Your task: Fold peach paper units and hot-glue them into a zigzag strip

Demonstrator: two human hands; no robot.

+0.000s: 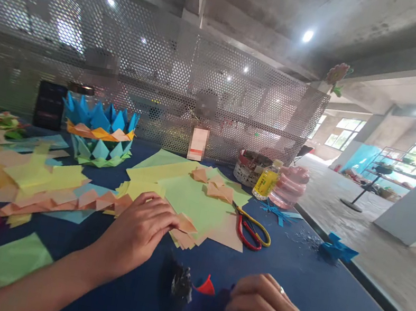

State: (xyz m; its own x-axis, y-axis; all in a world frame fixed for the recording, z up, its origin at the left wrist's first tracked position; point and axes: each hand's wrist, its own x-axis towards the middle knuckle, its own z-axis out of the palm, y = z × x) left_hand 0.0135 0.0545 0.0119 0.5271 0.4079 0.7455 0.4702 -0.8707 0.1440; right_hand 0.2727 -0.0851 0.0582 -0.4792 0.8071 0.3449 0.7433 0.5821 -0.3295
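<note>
My left hand [140,232] is closed, its fingertips pinching folded orange paper [186,225] over the sheets at the table's middle. My right hand [273,306] is at the lower right, fingers curled beside a dark, smeared shape that I cannot make out. Just left of it are a small red cone-shaped piece [207,285] and a black crumpled-looking lump [183,282]. Scissors [253,230] with red and yellow handles lie beyond, on the paper's edge. Behind my left hand runs a chain of folded orange triangles [75,201]. More folded orange pieces [220,189] rest on green sheets [184,199].
A blue, orange and green folded-paper basket [101,134] stands at the back left beside a phone [50,105]. At the back right are a yellow-labelled bottle [267,180], a pink container [290,187] and a round basket [250,167]. Blue folded paper [337,248] lies near the right edge.
</note>
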